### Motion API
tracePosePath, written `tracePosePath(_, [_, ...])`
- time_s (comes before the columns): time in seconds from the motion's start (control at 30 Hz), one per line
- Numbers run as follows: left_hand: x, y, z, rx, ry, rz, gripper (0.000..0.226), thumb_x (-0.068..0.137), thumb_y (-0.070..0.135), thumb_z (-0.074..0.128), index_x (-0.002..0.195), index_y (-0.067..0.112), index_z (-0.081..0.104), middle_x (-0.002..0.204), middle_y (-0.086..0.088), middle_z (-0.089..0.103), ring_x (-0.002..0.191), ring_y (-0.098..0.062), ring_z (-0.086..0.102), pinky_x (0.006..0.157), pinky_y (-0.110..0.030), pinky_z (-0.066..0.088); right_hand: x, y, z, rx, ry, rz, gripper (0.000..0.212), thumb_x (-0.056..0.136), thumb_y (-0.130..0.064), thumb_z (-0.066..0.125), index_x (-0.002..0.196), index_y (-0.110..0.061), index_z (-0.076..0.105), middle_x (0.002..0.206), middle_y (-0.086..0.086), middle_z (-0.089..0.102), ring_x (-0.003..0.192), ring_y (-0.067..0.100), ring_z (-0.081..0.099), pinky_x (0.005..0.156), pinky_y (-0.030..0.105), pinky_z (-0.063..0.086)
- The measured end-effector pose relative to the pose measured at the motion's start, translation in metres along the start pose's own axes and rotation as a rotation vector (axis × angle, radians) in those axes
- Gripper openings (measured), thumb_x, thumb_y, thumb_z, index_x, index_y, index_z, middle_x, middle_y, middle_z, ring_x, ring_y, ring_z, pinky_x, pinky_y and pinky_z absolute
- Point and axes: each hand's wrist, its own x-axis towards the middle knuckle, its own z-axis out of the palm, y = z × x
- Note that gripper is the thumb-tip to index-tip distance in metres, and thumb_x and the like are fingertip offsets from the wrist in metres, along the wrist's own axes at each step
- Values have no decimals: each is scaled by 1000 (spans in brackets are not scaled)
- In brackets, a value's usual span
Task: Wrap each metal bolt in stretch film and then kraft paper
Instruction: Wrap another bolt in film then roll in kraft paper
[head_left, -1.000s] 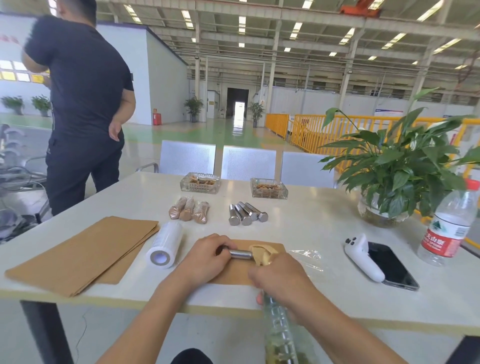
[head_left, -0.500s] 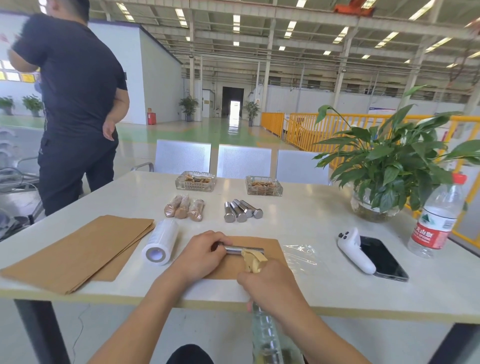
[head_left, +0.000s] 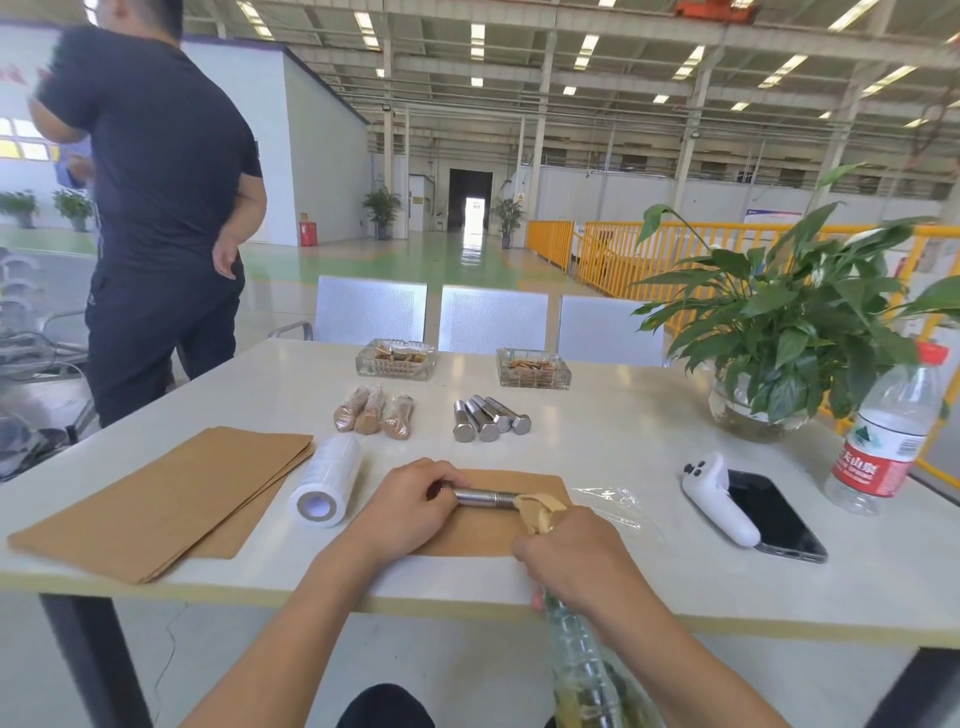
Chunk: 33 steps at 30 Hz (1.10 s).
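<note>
A bare metal bolt (head_left: 483, 498) lies on a single kraft paper sheet (head_left: 467, 538) near the table's front edge. My left hand (head_left: 410, 506) grips its head end. My right hand (head_left: 571, 551) holds a clear plastic spray bottle (head_left: 582, 660), whose tan nozzle (head_left: 537, 512) is at the bolt's threaded end. A loose piece of stretch film (head_left: 608, 501) lies just right of the sheet. Further back lie three wrapped bolts (head_left: 374, 413) and several bare bolts (head_left: 488, 418).
A stretch film roll (head_left: 327, 480) and a stack of kraft paper (head_left: 171, 493) lie to the left. A white controller (head_left: 717, 499), phone (head_left: 774, 514), water bottle (head_left: 883, 436) and potted plant (head_left: 779, 322) are on the right. Two glass trays (head_left: 395, 358) sit at the back. A person (head_left: 156, 208) stands far left.
More of the bolt's shank and thread now shows between my hands, with the nozzle further toward the threaded end. The standing person has shifted slightly.
</note>
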Motion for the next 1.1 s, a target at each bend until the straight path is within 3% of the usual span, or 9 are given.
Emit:
tracePosePath(0.1, [0, 1, 0, -1, -1, -7, 27, 95, 14, 57, 100, 35, 73, 99, 12, 66, 90, 7, 55, 77, -4, 35, 2, 0, -6, -16, 22, 6, 20, 76, -31, 58, 90, -17, 61, 50, -2, 68, 64, 19, 74, 63, 28, 55])
tracePosePath(0.2, [0, 1, 0, -27, -5, -36, 28, 96, 13, 56, 99, 34, 73, 101, 13, 67, 92, 7, 55, 78, -4, 35, 3, -1, -7, 9, -6, 23, 20, 76, -27, 59, 89, -13, 63, 50, 0, 68, 56, 17, 74, 55, 24, 48])
tracePosePath(0.37, [0, 3, 0, -133, 37, -108, 33, 97, 8, 48, 100, 30, 73, 103, 10, 69, 98, 1, 58, 78, -4, 36, 0, -8, 3, 45, -34, -4, 21, 71, -28, 60, 87, -15, 61, 59, 2, 70, 51, 18, 71, 51, 23, 47])
tracePosePath(0.53, [-2, 3, -1, -152, 70, -97, 36, 97, -1, 46, 102, 19, 74, 106, 2, 71, 103, -12, 61, 84, -9, 39, 0, -19, 17, 61, -99, -10, 14, 78, -24, 59, 86, -13, 61, 51, 2, 68, 45, 14, 65, 47, 20, 43])
tracePosePath(0.67, [-2, 1, -2, -171, 99, -92, 34, 95, -1, 48, 98, 21, 74, 103, 1, 71, 96, -10, 62, 80, -10, 41, 2, -28, 27, 73, -152, 1, 23, 79, -21, 58, 95, -7, 65, 72, 11, 76, 49, 20, 68, 53, 22, 45])
tracePosePath(0.83, [-2, -3, -1, -172, 113, -105, 29, 94, 5, 54, 92, 27, 73, 99, 3, 72, 93, -12, 64, 78, -15, 44, 9, -26, 25, 39, -134, 32, 29, 76, -23, 60, 98, -6, 66, 50, 3, 66, 50, 20, 71, 56, 23, 49])
tracePosePath(0.9, [-2, -4, -2, -157, 112, -109, 29, 94, 7, 55, 90, 30, 72, 99, 5, 72, 91, -9, 63, 76, -13, 43, 9, -21, 20, 45, -103, 44, 25, 75, -22, 61, 95, -7, 64, 56, 5, 69, 52, 21, 73, 55, 25, 50])
tracePosePath(1.1, [-2, -5, -3, -136, 117, -123, 27, 94, 10, 56, 89, 31, 71, 99, 8, 72, 90, -5, 61, 74, -11, 42, 13, -14, 5, 42, -86, 70, 19, 76, -21, 60, 86, -7, 67, 61, 6, 71, 43, 12, 67, 39, 15, 37])
